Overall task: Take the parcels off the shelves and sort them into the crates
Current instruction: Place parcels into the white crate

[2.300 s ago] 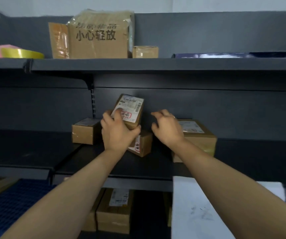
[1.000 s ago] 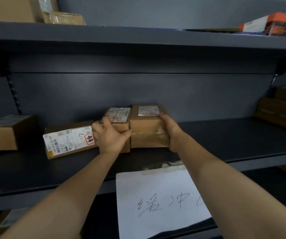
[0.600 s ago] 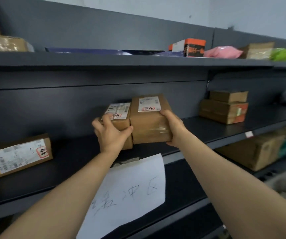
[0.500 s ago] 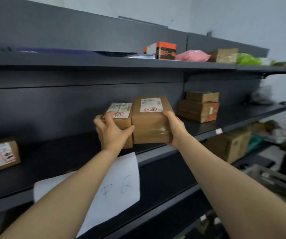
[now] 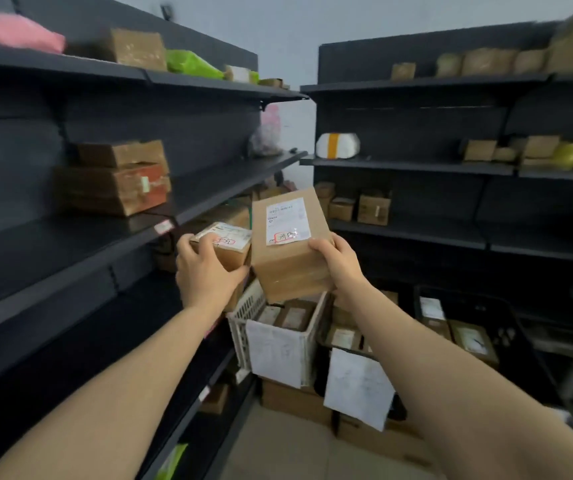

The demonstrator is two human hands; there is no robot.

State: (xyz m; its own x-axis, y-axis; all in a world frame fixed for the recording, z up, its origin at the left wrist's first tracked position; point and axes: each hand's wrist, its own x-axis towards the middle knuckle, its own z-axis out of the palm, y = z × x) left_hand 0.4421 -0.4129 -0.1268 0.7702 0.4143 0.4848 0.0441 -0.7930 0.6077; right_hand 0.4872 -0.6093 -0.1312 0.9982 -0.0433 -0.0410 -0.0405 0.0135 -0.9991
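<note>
I carry two cardboard parcels in the air in front of me. My left hand (image 5: 205, 271) grips the smaller parcel (image 5: 229, 244), which has a white label with a red mark on top. My right hand (image 5: 338, 265) grips the larger parcel (image 5: 288, 254) at its right edge; its label faces me. Below the parcels stands a white slatted crate (image 5: 243, 308) with several boxes inside and a paper sheet on its front. A dark crate (image 5: 506, 327) with labelled boxes sits to its right on the floor.
Dark shelving (image 5: 88, 237) runs along my left, bearing two stacked boxes (image 5: 119, 178). More shelves (image 5: 451, 168) with several parcels face me at the back. Cardboard boxes (image 5: 295, 400) sit under the crates. Bare floor (image 5: 278, 452) lies ahead.
I lifted both parcels off the middle shelf and turned right, away from the shelf. The crates on the floor and the back shelves came into view.
</note>
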